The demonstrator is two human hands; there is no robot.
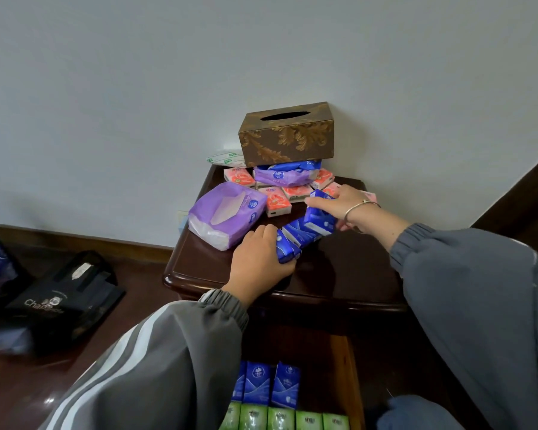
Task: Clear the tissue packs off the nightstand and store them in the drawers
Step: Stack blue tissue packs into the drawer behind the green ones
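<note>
blue packs [305, 234] lie in a row on the nightstand [339, 274]. left hand [258, 262] grips their 7 o'clock end, right hand [339, 203] the 1 o'clock end. probably light, soft, slippery: squeeze both ends.

Blue tissue packs [305, 234] are lying in a slanted row mid-frame on the dark nightstand [348, 268], pink packs [274, 201] sitting behind, upright blue packs [284, 386] standing in the drawer [353, 386] below.

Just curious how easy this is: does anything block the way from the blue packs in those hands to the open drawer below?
Nothing visible does. The left hand and right hand grip the blue packs on the nightstand; the drawer stands open below its front edge, with bare room beside the stored packs.
</note>
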